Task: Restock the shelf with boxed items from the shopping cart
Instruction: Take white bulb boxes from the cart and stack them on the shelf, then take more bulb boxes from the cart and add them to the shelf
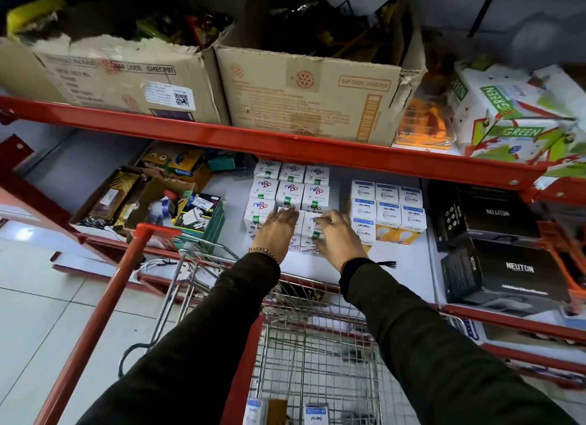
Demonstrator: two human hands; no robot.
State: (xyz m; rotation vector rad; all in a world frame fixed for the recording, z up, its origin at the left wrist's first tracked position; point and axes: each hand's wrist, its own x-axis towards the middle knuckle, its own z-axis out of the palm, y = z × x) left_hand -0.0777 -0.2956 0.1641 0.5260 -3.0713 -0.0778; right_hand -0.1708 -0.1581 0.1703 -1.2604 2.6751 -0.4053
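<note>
A block of small white boxes with green stickers stands in rows on the white shelf. My left hand lies palm down, fingers stretched, on the front boxes of that block. My right hand is beside it, fingers curled over a white box with a green sticker in the front row. Below my arms is the wire shopping cart. Two white and blue boxes lie at its bottom.
White Wipro bulb boxes stand just right of my hands, black Neuton boxes further right. An open carton of mixed goods sits left. The red beam of the upper shelf, bearing cardboard cartons, hangs overhead.
</note>
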